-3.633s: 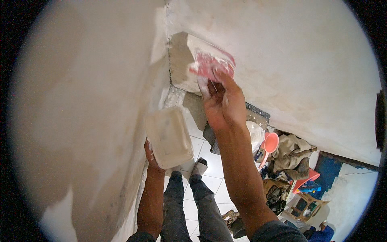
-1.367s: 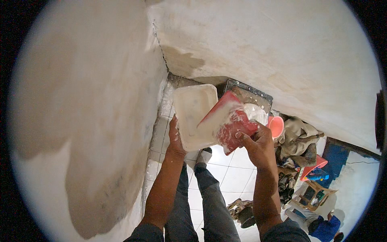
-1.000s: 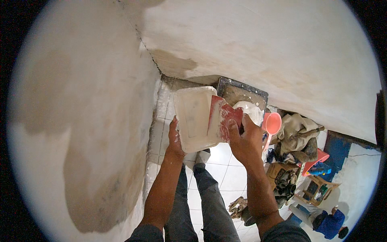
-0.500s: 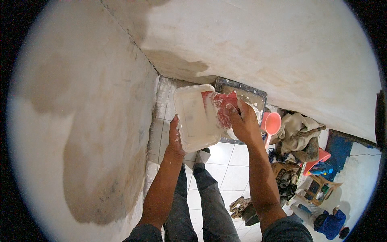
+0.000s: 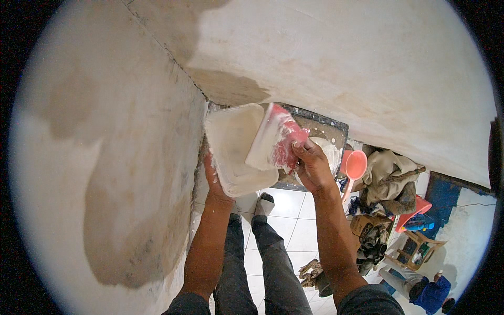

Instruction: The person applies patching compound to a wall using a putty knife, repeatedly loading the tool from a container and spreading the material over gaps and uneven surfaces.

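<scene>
At 3 o'clock from the tray (image 5: pixel 249 185) the left grip (image 5: pixel 212 178) clasps, right grip (image 5: pixel 314 165) pinches a scraper (image 5: pixel 283 144); tilting might drip paste (image 5: pixel 261 148).

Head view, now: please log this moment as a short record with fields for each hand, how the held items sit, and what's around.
Left hand: holds off-white rectangular tray at its left side
Right hand: grips flat red spreader smeared with white paste
Held items: spreader overlaps the tray's right edge in view; contact unclear
Walls: left wall and right wall, pale with darker patches
Floor: white square tiles
Nearby: coral-pink plastic dipper
Background: person in blue top, lower right
</scene>
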Tool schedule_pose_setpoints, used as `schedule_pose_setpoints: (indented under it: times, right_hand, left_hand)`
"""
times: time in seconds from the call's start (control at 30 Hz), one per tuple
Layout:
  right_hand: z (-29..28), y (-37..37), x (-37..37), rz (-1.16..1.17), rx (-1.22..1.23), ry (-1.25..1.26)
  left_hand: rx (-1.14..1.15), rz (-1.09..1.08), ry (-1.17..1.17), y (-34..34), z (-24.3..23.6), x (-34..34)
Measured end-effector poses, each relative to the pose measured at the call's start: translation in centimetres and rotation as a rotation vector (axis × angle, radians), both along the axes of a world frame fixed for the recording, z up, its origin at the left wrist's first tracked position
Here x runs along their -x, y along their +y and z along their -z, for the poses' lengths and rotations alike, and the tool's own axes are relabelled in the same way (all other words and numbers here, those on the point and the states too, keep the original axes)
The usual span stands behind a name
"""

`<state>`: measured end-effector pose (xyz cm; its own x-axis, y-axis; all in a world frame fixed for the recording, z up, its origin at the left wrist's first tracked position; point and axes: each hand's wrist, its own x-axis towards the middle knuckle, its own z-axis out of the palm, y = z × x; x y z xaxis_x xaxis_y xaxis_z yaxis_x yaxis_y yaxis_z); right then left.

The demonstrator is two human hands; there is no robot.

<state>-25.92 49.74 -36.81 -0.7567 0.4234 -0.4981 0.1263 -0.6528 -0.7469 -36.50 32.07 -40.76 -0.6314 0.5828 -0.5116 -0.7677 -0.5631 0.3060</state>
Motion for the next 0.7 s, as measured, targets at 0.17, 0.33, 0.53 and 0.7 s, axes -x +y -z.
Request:
schedule_pose_setpoints:
  times: [0.17,0.33,0.53,0.7]
  right_hand:
    - [0.1,-0.3,0.6,0.288,0.226,0.041]
    - [1.8,-0.4,2.0,0.271,0.209,0.047]
    - [2.3,0.3,6.2,0.298,0.175,0.131]
    - [-6.4,0.6,9.7,0.417,0.184,0.208]
  left_hand:
    - [0.004,-0.032,0.054,-2.2,0.9,1.6]
    - [0.114,-0.067,0.111,-3.1,-1.1,2.3]
    - [0.119,-0.11,0.071,-3.9,-0.9,1.4]
    - [0.118,-0.108,0.082,-5.1,-0.5,0.7]
